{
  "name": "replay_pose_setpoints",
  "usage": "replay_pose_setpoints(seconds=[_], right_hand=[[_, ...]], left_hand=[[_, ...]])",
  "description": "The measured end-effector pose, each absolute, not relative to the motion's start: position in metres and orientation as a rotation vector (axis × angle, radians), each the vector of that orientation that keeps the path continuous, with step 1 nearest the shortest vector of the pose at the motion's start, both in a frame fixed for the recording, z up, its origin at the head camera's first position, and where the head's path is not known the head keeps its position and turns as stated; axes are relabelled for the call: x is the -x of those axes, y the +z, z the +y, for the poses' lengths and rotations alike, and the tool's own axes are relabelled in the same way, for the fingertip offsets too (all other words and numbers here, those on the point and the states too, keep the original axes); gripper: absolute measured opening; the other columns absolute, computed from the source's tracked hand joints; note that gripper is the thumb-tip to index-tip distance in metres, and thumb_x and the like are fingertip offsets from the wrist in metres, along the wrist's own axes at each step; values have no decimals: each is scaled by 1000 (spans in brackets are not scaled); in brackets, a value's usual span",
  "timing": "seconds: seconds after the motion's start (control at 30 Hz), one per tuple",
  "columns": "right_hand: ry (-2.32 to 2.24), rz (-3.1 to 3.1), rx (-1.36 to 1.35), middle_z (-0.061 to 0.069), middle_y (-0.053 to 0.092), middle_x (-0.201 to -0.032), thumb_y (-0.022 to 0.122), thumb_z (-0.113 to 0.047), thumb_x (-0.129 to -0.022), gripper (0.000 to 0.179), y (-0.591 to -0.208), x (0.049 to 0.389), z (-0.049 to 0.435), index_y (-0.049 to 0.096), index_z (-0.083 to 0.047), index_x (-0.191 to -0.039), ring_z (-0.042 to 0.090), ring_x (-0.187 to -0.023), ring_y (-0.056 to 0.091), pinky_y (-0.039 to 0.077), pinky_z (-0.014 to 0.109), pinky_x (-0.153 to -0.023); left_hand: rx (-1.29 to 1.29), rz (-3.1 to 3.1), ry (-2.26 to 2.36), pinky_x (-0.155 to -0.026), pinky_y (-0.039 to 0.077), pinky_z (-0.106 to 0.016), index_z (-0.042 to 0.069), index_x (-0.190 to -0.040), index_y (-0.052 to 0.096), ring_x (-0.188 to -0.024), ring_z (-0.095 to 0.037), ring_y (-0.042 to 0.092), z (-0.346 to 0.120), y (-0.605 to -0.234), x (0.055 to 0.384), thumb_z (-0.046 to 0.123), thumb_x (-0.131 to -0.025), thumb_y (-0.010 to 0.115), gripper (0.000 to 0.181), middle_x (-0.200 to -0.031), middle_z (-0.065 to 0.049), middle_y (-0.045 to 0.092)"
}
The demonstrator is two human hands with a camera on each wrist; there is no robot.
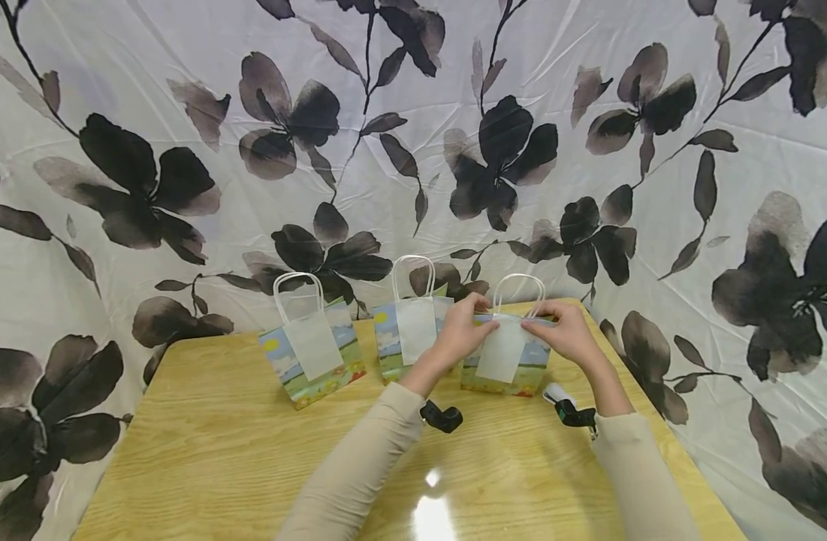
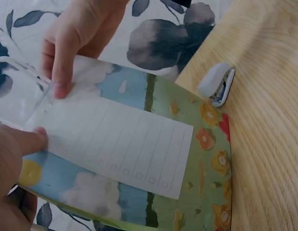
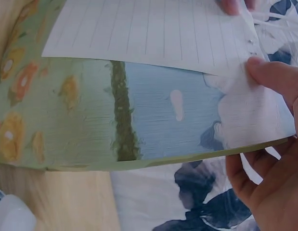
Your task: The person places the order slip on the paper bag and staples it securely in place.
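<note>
A small paper gift bag (image 1: pixel 536 370) with a painted sky and flower meadow stands at the right, its white twisted handles up. My left hand (image 1: pixel 459 330) grips the bag's top edge left of the handle, thumb on the front. Opposite it, my right hand (image 1: pixel 567 330) pinches the same edge, thumb in front and fingers behind. Between the thumbs lies a white lined sheet (image 2: pixel 124 139) with small checkboxes, flat against the bag's front with its upper end at the rim. Small marks show on the sheet near the rim in the right wrist view.
Two matching bags stand to the left, a middle bag (image 1: pixel 389 338) and a far-left bag (image 1: pixel 351 353), each with a white sheet on its front. A white stapler (image 2: pixel 217 83) lies on the wooden table (image 1: pixel 203 436) beside the right bag. Floral cloth (image 1: pixel 413 203) hangs behind.
</note>
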State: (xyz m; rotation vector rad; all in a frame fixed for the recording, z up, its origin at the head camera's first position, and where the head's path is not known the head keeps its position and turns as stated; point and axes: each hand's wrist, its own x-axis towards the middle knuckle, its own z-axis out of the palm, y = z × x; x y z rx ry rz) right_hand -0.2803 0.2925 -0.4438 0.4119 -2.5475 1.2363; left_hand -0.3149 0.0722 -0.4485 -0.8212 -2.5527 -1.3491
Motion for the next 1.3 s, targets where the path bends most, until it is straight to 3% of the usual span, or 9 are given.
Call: replay_pose_setpoints(seconds=[0.17, 0.47, 0.73, 1.0, 1.3], right_hand=[[1197, -2584, -436, 2, 68, -83, 77, -13, -85, 7, -440, 281, 291, 74, -7, -85, 19, -78, 63, 52, 37, -70], [1171, -2560, -482, -1, 67, -78, 78, -13, -85, 8, -442, 280, 293, 73, -8, -80, 16, -71, 62, 51, 31, -65], [1251, -2546, -437, 3, 68, -84, 74, -19, -89, 15, -450, 277, 293, 72, -5, -84, 18, -82, 63, 51, 42, -79], [1273, -2554, -396, 2, 69, -85, 74, -18, -89, 13, -453, 272, 291, 72, -6, -83, 24, -90, 65, 51, 46, -83], [1292, -2505, -425, 3, 70, -89, 74, -16, -88, 8, -452, 265, 285, 73, -8, -87, 19, -88, 65, 52, 31, -76]], left_hand=[[846, -2594, -1268, -84, 49, -28, 7, -109, 72, -102, -18, 62, 71, -453, 316, 27, -90, 72, 28, -108, -4, 67], [851, -2565, -1268, -72, 47, -23, 14, -94, 72, -83, -8, 60, 71, -454, 313, 29, -90, 72, 16, -95, 3, 68], [831, -2594, -1324, -72, 48, -23, 14, -100, 74, -89, -9, 62, 72, -454, 311, 31, -91, 71, 20, -101, 2, 70], [852, -2576, -1405, -68, 48, -21, 15, -99, 76, -89, -6, 63, 74, -458, 312, 31, -91, 70, 19, -103, 3, 71], [873, -2519, -1483, -65, 48, -21, 13, -93, 76, -80, -5, 61, 68, -458, 313, 27, -89, 72, 16, -96, 3, 71]])
